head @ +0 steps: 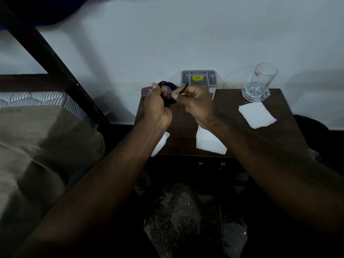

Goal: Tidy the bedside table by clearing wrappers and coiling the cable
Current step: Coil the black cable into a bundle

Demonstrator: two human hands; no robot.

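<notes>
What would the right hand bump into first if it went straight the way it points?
Probably the black cable coil held in the left hand; the right hand points at it, though depth is unclear.

At the tabletop's [232, 101] back left corner the left grip [155, 105] covers most of the coiled cable [168, 84] and the middle of a purple box's [147, 90] lettering. At its front left edge a forearm [130, 155] hides most of one white wrapper [160, 144]. Behind its back edge, the grey tray's [186, 74] yellow label [197, 78] is too small to read
</notes>
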